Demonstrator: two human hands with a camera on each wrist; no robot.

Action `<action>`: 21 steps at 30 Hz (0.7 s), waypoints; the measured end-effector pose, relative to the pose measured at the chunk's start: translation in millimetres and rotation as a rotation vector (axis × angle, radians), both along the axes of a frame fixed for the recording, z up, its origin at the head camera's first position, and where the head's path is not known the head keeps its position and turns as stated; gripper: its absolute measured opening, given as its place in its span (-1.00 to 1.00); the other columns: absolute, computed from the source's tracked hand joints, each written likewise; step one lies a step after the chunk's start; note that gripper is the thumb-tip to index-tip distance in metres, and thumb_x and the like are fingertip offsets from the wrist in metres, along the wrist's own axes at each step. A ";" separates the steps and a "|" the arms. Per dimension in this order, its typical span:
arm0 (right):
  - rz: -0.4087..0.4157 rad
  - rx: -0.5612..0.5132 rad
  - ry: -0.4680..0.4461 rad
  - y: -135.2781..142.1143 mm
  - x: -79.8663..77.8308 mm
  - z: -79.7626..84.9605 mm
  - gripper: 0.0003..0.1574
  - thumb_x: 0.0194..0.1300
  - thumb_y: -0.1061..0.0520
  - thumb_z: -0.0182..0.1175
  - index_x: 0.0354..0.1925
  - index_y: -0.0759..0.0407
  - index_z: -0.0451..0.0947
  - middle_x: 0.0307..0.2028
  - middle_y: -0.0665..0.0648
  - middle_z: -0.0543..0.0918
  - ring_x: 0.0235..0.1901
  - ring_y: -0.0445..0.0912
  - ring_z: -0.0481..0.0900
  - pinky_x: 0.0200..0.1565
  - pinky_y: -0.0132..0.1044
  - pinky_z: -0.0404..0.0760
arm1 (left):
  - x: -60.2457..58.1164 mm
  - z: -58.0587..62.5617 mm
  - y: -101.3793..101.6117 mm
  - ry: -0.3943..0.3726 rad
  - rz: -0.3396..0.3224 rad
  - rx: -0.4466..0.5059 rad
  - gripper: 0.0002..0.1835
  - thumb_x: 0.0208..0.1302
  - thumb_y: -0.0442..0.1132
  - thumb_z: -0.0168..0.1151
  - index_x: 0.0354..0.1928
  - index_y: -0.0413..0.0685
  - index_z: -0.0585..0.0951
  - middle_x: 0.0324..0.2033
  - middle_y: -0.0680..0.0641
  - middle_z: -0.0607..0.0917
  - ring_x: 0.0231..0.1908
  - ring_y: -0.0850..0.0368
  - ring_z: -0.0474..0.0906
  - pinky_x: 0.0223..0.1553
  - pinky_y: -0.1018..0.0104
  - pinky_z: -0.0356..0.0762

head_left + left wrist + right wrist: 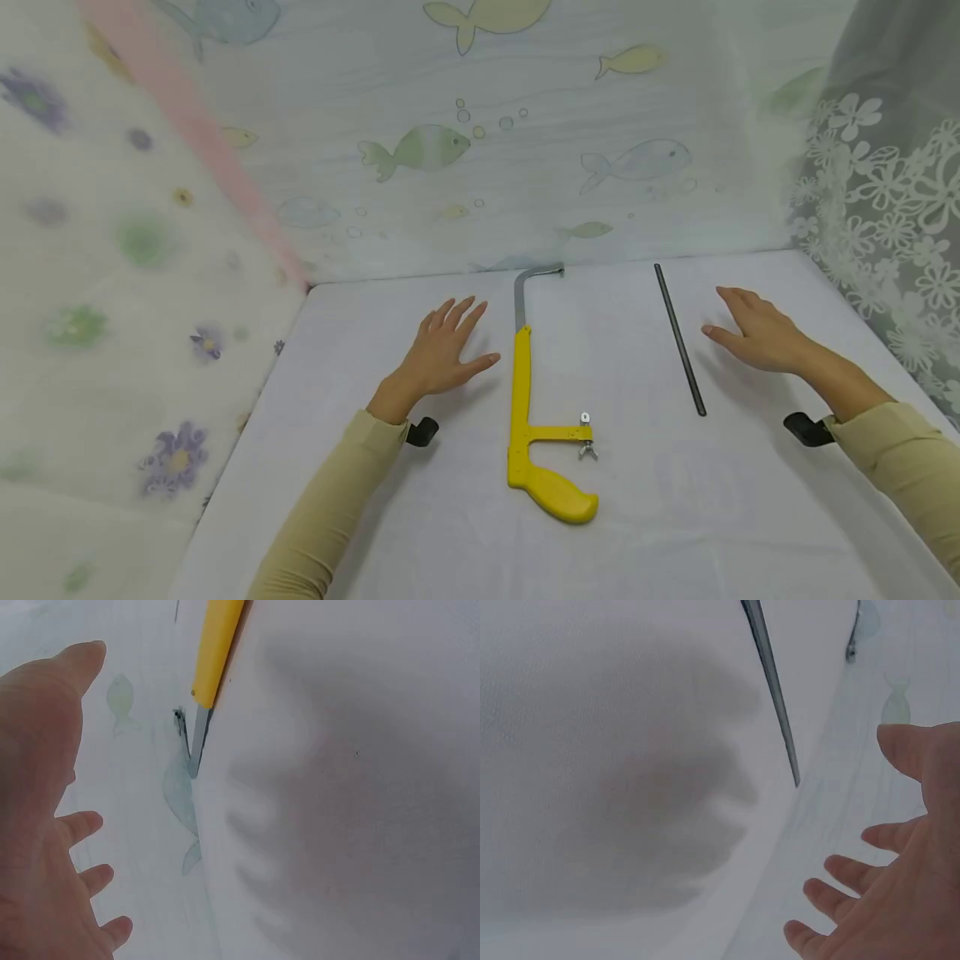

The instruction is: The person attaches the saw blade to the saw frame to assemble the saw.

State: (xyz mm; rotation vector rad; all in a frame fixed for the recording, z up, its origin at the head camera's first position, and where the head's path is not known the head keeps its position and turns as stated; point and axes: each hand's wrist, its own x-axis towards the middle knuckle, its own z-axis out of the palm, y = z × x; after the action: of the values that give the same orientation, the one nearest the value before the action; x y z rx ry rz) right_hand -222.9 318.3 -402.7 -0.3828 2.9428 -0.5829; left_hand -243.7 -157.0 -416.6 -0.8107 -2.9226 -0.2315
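Observation:
A hacksaw frame (521,392) with a yellow handle and a grey metal front arm lies on the white table, its grip toward the person. A wing nut (587,451) sits on its short side arm. To its right lies a dark, thin hacksaw blade (681,342), slightly slanted. My left hand (442,350) hovers left of the frame, fingers spread, holding nothing. Right of the blade my right hand (761,333) is held above the table with its fingers extended and empty. Both hands cast shadows on the cloth in the wrist views.
A white cloth (637,533) covers the table. Behind it hangs a curtain (525,200) printed with fish. A flowered curtain (150,333) stands along the left side, and a lace-patterned one (900,208) along the right. Black wrist mounts (423,432) show under both sleeves.

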 end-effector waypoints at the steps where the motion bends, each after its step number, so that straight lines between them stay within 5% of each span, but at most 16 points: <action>1: -0.003 -0.009 -0.006 -0.5 0.5 0.4 0.00 0.40 -0.20 -0.07 0.39 0.45 -0.22 0.29 0.62 -0.08 0.24 0.51 -0.08 0.08 0.43 -0.02 | 0.5 0.5 0.6 -0.002 -0.002 0.001 -0.09 0.19 0.45 -0.11 0.47 0.24 -0.07 0.43 -0.01 0.01 0.41 -0.12 -0.15 0.30 -0.16 -0.14; 21: -0.028 -0.122 -0.085 -11.2 5.6 -4.0 -0.09 0.38 -0.06 0.05 0.29 0.62 -0.05 0.15 0.61 0.18 0.09 0.43 0.25 0.00 0.28 0.31 | 5.8 -6.4 10.0 -0.076 -0.067 0.083 -0.06 0.15 0.46 -0.08 0.46 0.23 -0.07 0.38 0.04 0.13 0.37 -0.02 -0.03 0.27 -0.09 0.01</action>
State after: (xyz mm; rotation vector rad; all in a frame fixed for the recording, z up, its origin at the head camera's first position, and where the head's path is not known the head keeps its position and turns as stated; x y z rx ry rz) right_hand -217.3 307.0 -406.6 -0.3210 2.8436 -0.7655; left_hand -237.9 -147.1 -423.0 -0.9072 -2.9358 -0.3946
